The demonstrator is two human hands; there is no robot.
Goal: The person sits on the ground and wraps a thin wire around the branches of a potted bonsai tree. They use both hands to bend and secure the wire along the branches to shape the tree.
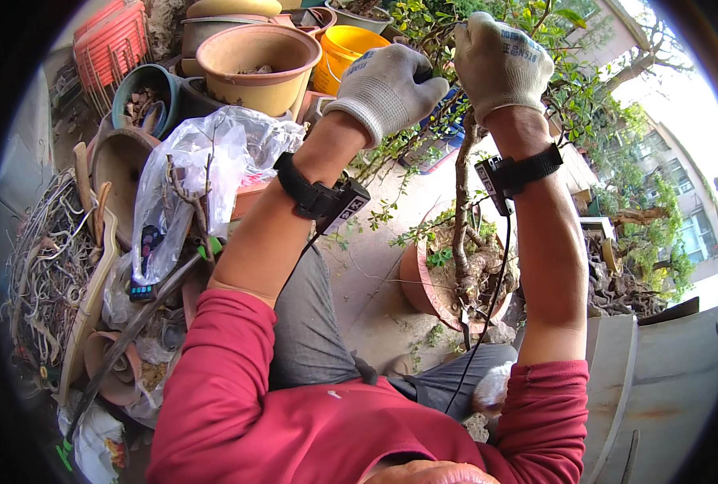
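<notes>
Both my hands wear pale grey knit work gloves and are raised at the far side, among leafy twigs. My left hand has its fingers curled and the thumb bent towards them; whatever they grip is hidden. To its right, my right hand is closed in a fist beside green foliage, and what lies inside it does not show. Below my hands stands a small tree with a bare, thick trunk, rooted in a round terracotta pot between my legs. Its upper branches reach up around my right hand.
Stacked plant pots and a yellow bucket stand at the far left. Nearer are a clear plastic bag, a phone and a heap of dry roots. A pale panel lies at the right.
</notes>
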